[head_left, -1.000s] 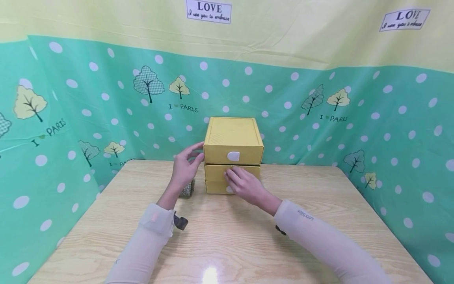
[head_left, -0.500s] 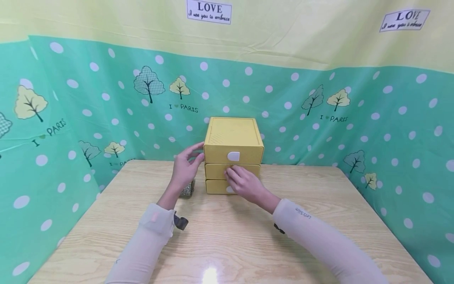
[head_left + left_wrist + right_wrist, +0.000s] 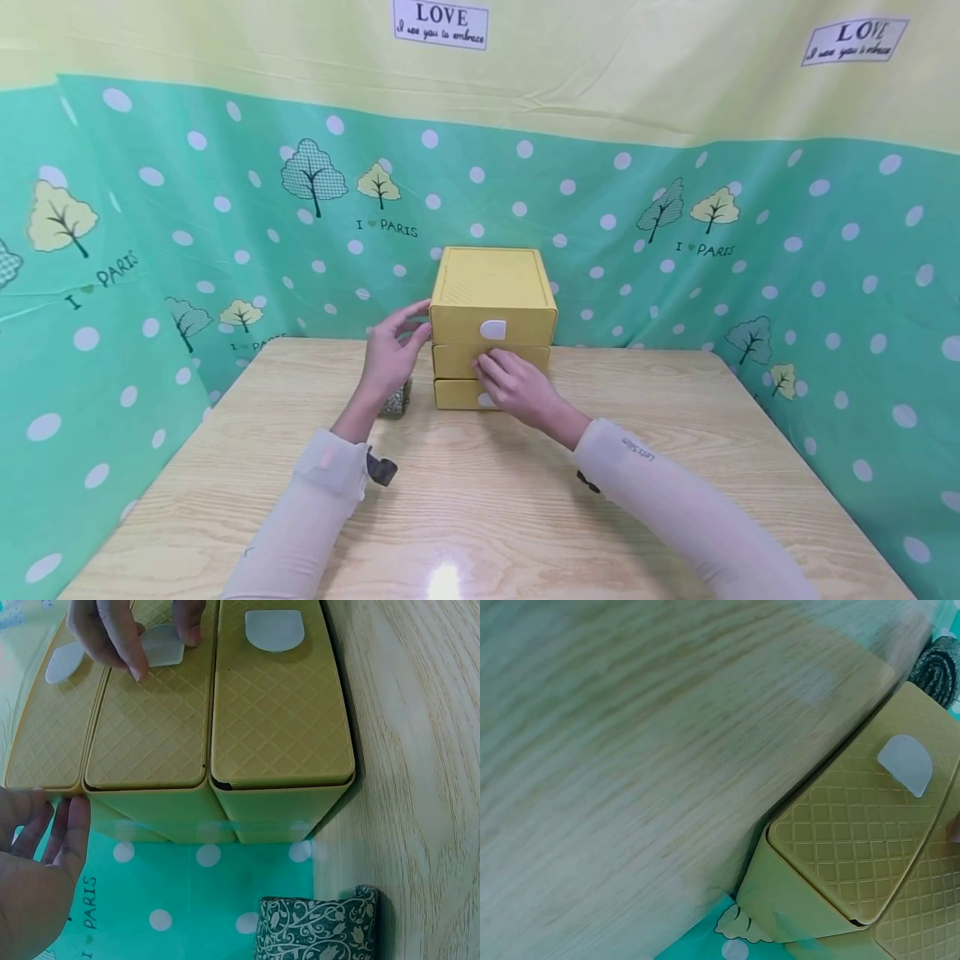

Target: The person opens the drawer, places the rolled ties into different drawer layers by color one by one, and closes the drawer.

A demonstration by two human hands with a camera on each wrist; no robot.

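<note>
My right hand (image 3: 513, 387) pinches the white tab (image 3: 163, 645) on the middle drawer (image 3: 146, 727).
The drawer's front stretches crosswise, straight ahead of these fingers; my left hand (image 3: 392, 354), farther from the tab, touches the yellow cabinet's (image 3: 491, 279) left edge, fingers uncurled.

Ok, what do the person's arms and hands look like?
The left sleeve and right sleeve are pale, whitish, the right with small dark lettering. Each has a small black fitting near its end. Left hand and right hand wear no gloves.

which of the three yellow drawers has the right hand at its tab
The middle drawer: the right hand is at its white tab, while those on the top drawer and bottom drawer are untouched.
</note>
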